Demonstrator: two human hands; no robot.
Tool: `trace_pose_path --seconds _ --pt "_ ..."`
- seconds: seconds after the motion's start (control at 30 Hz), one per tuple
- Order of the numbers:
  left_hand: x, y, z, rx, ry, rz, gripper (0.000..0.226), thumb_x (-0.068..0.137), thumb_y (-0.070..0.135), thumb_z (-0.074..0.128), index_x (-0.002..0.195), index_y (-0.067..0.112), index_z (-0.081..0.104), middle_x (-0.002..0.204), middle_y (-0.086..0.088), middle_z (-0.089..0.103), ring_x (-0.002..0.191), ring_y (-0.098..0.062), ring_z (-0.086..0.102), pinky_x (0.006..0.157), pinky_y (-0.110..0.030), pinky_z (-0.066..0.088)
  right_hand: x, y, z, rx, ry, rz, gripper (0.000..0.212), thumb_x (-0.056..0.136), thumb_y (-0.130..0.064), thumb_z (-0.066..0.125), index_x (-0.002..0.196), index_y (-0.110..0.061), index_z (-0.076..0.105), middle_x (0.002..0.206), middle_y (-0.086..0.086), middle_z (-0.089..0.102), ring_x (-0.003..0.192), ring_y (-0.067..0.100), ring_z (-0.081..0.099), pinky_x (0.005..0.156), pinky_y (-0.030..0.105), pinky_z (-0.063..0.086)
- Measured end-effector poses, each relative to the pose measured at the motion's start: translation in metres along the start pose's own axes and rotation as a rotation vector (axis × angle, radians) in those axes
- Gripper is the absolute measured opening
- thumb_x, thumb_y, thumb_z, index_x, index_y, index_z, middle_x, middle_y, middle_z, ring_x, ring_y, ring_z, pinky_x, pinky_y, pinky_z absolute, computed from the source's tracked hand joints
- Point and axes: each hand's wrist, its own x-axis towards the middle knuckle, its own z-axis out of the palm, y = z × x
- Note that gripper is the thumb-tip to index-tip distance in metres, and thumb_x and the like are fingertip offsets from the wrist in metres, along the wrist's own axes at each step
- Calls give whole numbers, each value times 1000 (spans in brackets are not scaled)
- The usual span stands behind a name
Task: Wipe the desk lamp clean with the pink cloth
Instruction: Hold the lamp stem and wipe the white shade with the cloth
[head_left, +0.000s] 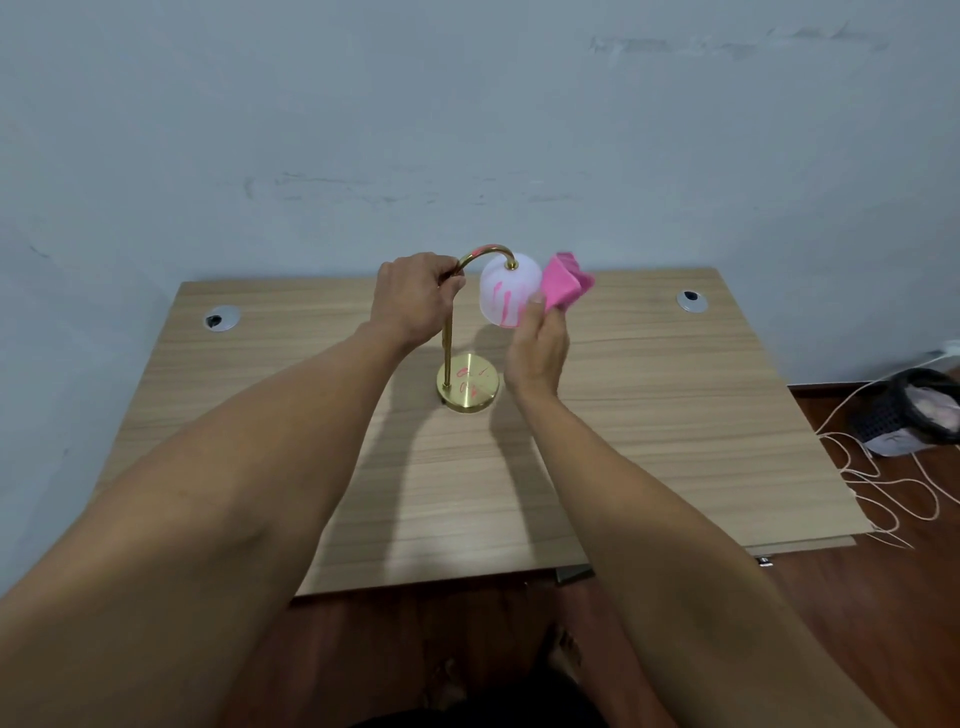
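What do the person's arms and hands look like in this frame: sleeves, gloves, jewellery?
Both arms are bare as far up as the frame shows, with no sleeve edge in view. The left hand and right hand have no gloves. No watch, bracelet or wristband shows on either wrist, and no rings are visible on the fingers.

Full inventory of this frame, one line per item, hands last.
desk lamp: 1, gold stem and round base, upright mid-desk, red marks on base
lampshade: 1, white, red streaks, hanging from the curved neck
pink cloth: 1, pink, bunched against the shade's right side
desk: 1, light wood grain, against the wall
cable grommets: 2, silver, far left and far right corners
basket: 1, black mesh, floor at right
cord: pale, looped on floor at right
wall: blue-grey, scuffed
left hand: gripping the lamp's upper stem
right hand: holding the cloth at the shade
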Motion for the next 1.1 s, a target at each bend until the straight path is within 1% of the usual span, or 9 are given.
trace_pose_path --seconds 0.07,0.17,0.33,0.57,0.73,0.83,0.97,1.03,1.1 --pt "0 0 -1 10 -4 8 20 98 27 57 94 16 73 91 -6 76 96 -34 67 92 -46 50 2 1 9 -138 -128 -168 53 110 -37 30 155 -9 36 158 12 43 149 27 35 120 37 32" --pt "0 0 -2 14 -8 9 20 98 27 57 94 16 73 90 -5 76 95 -32 67 91 -46 50 -3 14 13 -310 -182 -311 58 111 -31 29 163 -12 14 172 1 14 160 23 0 128 41 20" --pt "2 0 -1 8 -7 10 21 98 27 57 94 15 74 86 -6 75 92 -31 67 90 -45 51 -13 55 4 -593 -188 -604 62 106 -7 43 162 -3 16 171 14 12 157 43 4 126 52 24" --pt "1 0 0 5 -2 4 21 98 26 57 94 14 74 87 -8 75 93 -33 67 90 -46 51 -21 85 -10 -745 -191 -865 70 99 -4 55 155 6 13 162 27 29 152 38 23 115 67 35" --pt "0 2 0 8 -3 -18 21 98 27 56 95 15 74 89 -7 75 94 -33 66 93 -46 50 -31 81 -14 -674 -310 -442 60 107 -19 45 161 -12 22 169 11 23 157 28 13 121 55 33" --pt "-1 2 -1 1 -3 -20 21 98 26 56 95 15 74 88 -7 75 94 -34 66 93 -46 50 -35 67 -17 -487 -304 -153 50 108 -31 37 157 -28 34 161 5 41 144 27 43 103 44 46" --pt "-2 3 -2 0 -6 -22 21 98 26 56 92 15 73 84 -7 74 91 -33 65 91 -45 50 -18 38 -24 44 -9 429 44 108 -33 36 120 -2 64 120 21 68 103 31 63 81 38 49" --pt "-2 4 -2 5 -10 -28 21 98 26 55 91 16 72 83 -7 74 90 -33 65 91 -45 50 -8 26 -30 168 147 477 43 107 -31 38 108 1 65 113 21 69 105 37 66 90 48 53" --pt "-1 5 -2 1 -10 -34 21 97 25 55 90 16 72 82 -7 73 89 -34 64 90 -44 50 -4 13 -31 163 233 327 46 107 -36 37 105 -1 67 98 13 69 95 28 66 87 46 54"
